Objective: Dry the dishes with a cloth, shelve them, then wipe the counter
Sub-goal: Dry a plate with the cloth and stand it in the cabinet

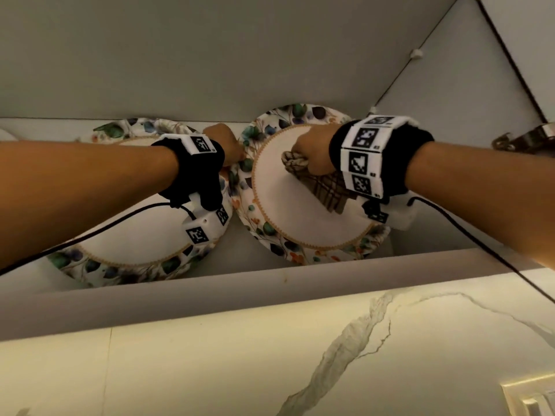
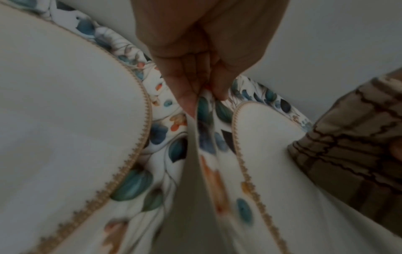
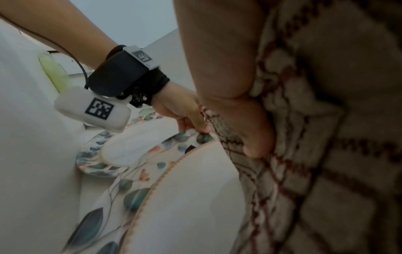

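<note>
Two white plates with floral rims are on a cabinet shelf above me. The left plate (image 1: 135, 235) (image 2: 65, 120) (image 3: 121, 151) lies on the shelf under my left wrist. The right plate (image 1: 300, 211) (image 2: 272, 154) (image 3: 185, 206) is tilted up beside it, face towards me. My left hand (image 1: 232, 151) (image 2: 204, 98) (image 3: 191, 125) pinches the right plate's left rim between thumb and fingers. My right hand (image 1: 312, 157) (image 3: 250, 134) grips a bunched beige checked cloth (image 1: 327, 187) (image 2: 359, 146) (image 3: 315, 154) and holds it against that plate's face.
The shelf's grey front edge (image 1: 270, 283) runs below the plates, with a marble-veined wall (image 1: 300, 355) under it. An open cabinet door (image 1: 516, 55) and a metal hinge (image 1: 531, 136) are at the right. Black cables trail from both wrists.
</note>
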Action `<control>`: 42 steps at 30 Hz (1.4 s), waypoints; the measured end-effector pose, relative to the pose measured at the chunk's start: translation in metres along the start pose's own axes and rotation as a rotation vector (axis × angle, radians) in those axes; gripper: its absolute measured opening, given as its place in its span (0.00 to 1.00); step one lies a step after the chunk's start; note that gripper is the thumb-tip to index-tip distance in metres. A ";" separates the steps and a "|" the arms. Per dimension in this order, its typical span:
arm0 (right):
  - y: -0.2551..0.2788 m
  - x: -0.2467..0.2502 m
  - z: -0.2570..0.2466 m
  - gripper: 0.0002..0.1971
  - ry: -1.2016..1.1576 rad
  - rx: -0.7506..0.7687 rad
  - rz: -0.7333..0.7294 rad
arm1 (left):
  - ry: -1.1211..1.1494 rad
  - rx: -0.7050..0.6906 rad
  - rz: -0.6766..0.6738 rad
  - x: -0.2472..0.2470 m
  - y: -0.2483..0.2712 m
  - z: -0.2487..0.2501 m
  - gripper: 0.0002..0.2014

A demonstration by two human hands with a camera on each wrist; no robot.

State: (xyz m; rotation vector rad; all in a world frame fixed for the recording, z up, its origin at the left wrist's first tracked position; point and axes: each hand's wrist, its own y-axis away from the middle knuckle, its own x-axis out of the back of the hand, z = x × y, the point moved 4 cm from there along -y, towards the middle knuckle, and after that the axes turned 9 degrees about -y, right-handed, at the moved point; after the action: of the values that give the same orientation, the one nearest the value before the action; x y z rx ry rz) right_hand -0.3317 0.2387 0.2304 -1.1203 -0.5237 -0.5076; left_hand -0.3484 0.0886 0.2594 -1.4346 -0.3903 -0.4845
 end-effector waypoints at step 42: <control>-0.007 -0.052 -0.005 0.19 -0.017 0.002 -0.104 | -0.214 -0.130 0.069 -0.012 -0.025 0.008 0.18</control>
State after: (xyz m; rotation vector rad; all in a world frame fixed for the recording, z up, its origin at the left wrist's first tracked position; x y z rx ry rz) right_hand -0.3750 0.2379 0.2013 -1.1002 -0.5994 -0.5879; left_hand -0.3718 0.0959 0.2752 -1.6267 -0.4854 -0.3054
